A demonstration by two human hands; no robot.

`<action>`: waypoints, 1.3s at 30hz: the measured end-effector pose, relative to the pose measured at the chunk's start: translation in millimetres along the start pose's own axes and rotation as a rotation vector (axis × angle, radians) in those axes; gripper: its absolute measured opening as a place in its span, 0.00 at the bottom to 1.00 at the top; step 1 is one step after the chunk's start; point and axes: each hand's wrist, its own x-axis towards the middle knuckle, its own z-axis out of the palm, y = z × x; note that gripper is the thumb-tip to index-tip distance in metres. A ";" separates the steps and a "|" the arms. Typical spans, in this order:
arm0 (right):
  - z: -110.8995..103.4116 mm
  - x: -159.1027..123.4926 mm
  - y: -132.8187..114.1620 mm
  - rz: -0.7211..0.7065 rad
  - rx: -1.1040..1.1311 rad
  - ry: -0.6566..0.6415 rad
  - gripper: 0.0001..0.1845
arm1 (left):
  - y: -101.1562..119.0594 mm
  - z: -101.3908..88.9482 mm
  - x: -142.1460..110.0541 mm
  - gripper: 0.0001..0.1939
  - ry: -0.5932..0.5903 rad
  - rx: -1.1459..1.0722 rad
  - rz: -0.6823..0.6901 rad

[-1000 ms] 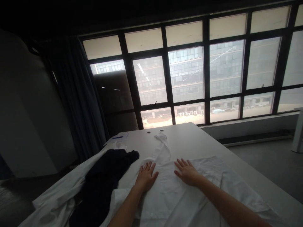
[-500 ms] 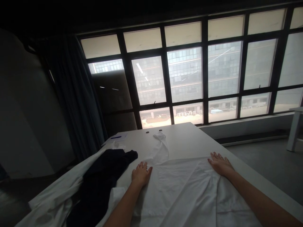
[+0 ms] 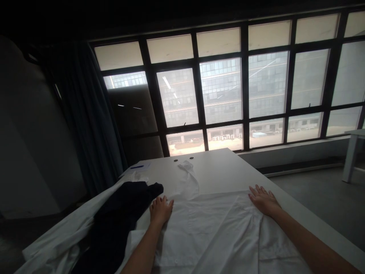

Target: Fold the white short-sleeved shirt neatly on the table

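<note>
A white shirt (image 3: 211,232) lies spread flat on the white table (image 3: 222,171), one sleeve (image 3: 188,179) reaching toward the far edge. My left hand (image 3: 160,210) rests palm down on the shirt's left edge, fingers stretched out. My right hand (image 3: 264,200) lies flat and open on the shirt's far right corner, near the table's right edge. Neither hand holds anything.
A dark garment (image 3: 119,220) lies crumpled to the left of the shirt, over more white cloth (image 3: 57,243) hanging off the table's left side. A paper with a blue pen (image 3: 137,166) sits at the far left corner. Large windows (image 3: 222,91) and a dark curtain (image 3: 94,121) stand behind.
Both hands have slid apart across the shirt: my right hand from the middle to the right corner, my left hand leftward to the left edge. The cloth lies smoother.
</note>
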 end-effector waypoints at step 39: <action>-48.2 -141.4 -266.1 -0.743 0.481 0.089 0.23 | 21.0 -14.6 14.9 0.29 -0.075 -0.044 0.214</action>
